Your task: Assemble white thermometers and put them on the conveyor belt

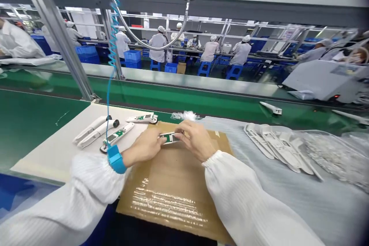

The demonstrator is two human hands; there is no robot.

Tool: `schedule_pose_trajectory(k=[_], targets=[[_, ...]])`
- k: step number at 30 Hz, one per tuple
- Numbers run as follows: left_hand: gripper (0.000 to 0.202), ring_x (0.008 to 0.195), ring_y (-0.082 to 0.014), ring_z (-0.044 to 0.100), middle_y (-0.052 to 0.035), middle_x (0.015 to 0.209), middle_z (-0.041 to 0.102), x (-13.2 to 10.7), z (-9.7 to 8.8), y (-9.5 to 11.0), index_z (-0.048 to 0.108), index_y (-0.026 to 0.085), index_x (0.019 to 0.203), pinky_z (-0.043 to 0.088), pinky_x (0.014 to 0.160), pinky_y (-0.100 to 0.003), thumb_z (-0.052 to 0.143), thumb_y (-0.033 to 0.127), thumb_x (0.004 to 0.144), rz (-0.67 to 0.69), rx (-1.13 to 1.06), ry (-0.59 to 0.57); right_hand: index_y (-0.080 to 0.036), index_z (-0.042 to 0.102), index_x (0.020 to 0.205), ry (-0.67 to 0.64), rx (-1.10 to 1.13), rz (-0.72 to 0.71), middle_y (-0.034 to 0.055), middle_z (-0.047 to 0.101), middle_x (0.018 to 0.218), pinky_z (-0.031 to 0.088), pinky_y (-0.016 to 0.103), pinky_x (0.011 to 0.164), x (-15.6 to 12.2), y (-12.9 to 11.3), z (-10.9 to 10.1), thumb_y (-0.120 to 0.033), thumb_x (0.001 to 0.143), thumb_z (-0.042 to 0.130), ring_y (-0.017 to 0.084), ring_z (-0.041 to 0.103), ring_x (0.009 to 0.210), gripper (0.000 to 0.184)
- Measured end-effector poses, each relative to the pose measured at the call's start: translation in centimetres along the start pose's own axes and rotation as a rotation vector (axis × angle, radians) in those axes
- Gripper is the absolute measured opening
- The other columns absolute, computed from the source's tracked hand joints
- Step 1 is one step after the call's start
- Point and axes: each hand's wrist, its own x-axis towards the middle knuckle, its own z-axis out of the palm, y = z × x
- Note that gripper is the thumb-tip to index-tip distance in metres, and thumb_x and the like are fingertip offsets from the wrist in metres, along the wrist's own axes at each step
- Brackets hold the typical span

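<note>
A long factory room stretches ahead, where co-workers point(157, 46) in white smocks and caps sit at a far line among blue crates point(132, 56) and blue stools point(234, 72). Nearer lies a green belt point(184, 96) with two white casing pieces point(270, 108) on it. In front of it, a pale mat point(52, 153) on the surface carries two closed white casings point(93, 132) and two open casings point(117, 136) showing green circuit boards. To the right, a clear plastic sheet point(268, 200) holds a stack of white shells point(276, 148). A coiled blue cord point(112, 34) runs down to a blue wrist strap point(117, 159) on the person's left wrist.

Both hands work above a cardboard sheet point(173, 188), near its top edge. The left hand point(144, 146) and right hand point(196, 140) are closed in a firm grip on a small device point(170, 137) with a green circuit board, one at each end, and their fingers partly hide it. White ribbed sleeves point(86, 188) cover both forearms.
</note>
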Motion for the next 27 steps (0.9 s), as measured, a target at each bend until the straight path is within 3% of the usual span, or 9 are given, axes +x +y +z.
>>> schedule_pose_trajectory(k=[4, 8, 11, 13, 17, 20, 23, 25, 27], targets=[[0.018, 0.083, -0.0243, 0.062, -0.0083, 0.090, 0.069, 2.6, 0.3, 2.5, 0.069, 0.021, 0.085, 0.042, 0.077, -0.032, 0.053, 0.029, 0.084, 0.119, -0.206, 0.048, -0.021, 0.065, 0.084, 0.164, -0.235, -0.017, 0.0017, 0.069, 0.094, 0.033, 0.035, 0.079, 0.3, 1.7, -1.5, -0.026, 0.095, 0.058, 0.018, 0.057, 0.088, 0.014], [0.017, 0.058, -0.0188, 0.049, -0.0031, 0.062, 0.058, 6.5, 2.1, 4.3, 0.057, 0.020, 0.061, 0.031, 0.059, -0.029, 0.063, 0.029, 0.075, -0.041, -0.382, 0.106, -0.020, 0.061, 0.078, 0.235, -0.332, -0.004, 0.0025, 0.069, 0.093, 0.030, 0.036, 0.082, 0.3, 3.5, -3.0, -0.018, 0.095, 0.053, 0.018, 0.054, 0.088, 0.019], [0.025, 0.056, -0.0162, 0.044, -0.0016, 0.061, 0.053, 9.4, 4.0, 4.1, 0.052, 0.020, 0.062, 0.026, 0.057, -0.028, 0.057, 0.034, 0.082, -0.166, -0.494, 0.207, -0.020, 0.056, 0.078, 0.180, -0.230, 0.018, 0.0021, 0.067, 0.090, 0.032, 0.035, 0.081, 0.3, 5.3, -3.6, -0.016, 0.094, 0.052, 0.018, 0.054, 0.086, 0.017], [0.030, 0.057, -0.0152, 0.042, -0.0010, 0.063, 0.051, 10.6, 4.9, 3.3, 0.048, 0.020, 0.065, 0.026, 0.057, -0.028, 0.048, 0.038, 0.088, -0.232, -0.577, 0.303, -0.020, 0.052, 0.078, 0.138, -0.112, 0.126, 0.0011, 0.063, 0.081, 0.034, 0.032, 0.075, 0.7, 7.0, -3.8, -0.019, 0.093, 0.049, 0.016, 0.053, 0.077, 0.016], [0.031, 0.066, -0.0135, 0.048, -0.0003, 0.073, 0.056, 11.1, 5.1, 1.7, 0.051, 0.019, 0.076, 0.032, 0.060, -0.025, 0.044, 0.044, 0.093, -0.215, -0.734, 0.389, -0.021, 0.049, 0.080, 0.082, 0.079, 0.406, 0.0005, 0.060, 0.076, 0.038, 0.029, 0.068, 3.6, 11.6, -2.2, -0.031, 0.094, 0.046, 0.016, 0.052, 0.071, 0.017], [0.031, 0.073, -0.0134, 0.057, -0.0042, 0.090, 0.067, 10.6, 4.4, 1.8, 0.056, 0.017, 0.089, 0.039, 0.065, -0.025, 0.049, 0.048, 0.091, -0.172, -0.925, 0.358, -0.020, 0.053, 0.079, 0.005, -0.006, 0.498, 0.0023, 0.064, 0.082, 0.039, 0.032, 0.075, 6.1, 14.7, 0.6, -0.031, 0.090, 0.053, 0.019, 0.055, 0.081, 0.015], [0.037, 0.068, -0.0130, 0.057, -0.0073, 0.090, 0.069, 10.1, 3.8, 2.4, 0.056, 0.015, 0.087, 0.040, 0.061, -0.025, 0.058, 0.053, 0.086, -0.194, -1.072, 0.314, -0.020, 0.059, 0.080, -0.008, -0.130, 0.547, 0.0074, 0.064, 0.098, 0.038, 0.040, 0.081, 6.9, 16.2, 2.8, -0.029, 0.083, 0.063, 0.026, 0.053, 0.098, 0.011], [0.040, 0.066, -0.0128, 0.056, -0.0071, 0.088, 0.069, 9.9, 3.6, 2.7, 0.056, 0.015, 0.086, 0.040, 0.060, -0.025, 0.063, 0.055, 0.082, -0.222, -1.092, 0.298, -0.021, 0.063, 0.091, -0.018, -0.178, 0.534, 0.0084, 0.061, 0.110, 0.038, 0.043, 0.085, 6.3, 16.7, 2.8, -0.032, 0.083, 0.065, 0.027, 0.050, 0.106, 0.013], [0.044, 0.067, -0.0133, 0.056, -0.0068, 0.088, 0.069, 9.8, 3.6, 2.8, 0.058, 0.015, 0.087, 0.040, 0.060, -0.025, 0.067, 0.057, 0.078, -0.246, -1.107, 0.280, -0.024, 0.065, 0.099, -0.037, -0.209, 0.506, 0.0067, 0.060, 0.117, 0.038, 0.043, 0.086, 5.1, 17.3, 1.1, -0.033, 0.087, 0.061, 0.026, 0.050, 0.109, 0.016]])
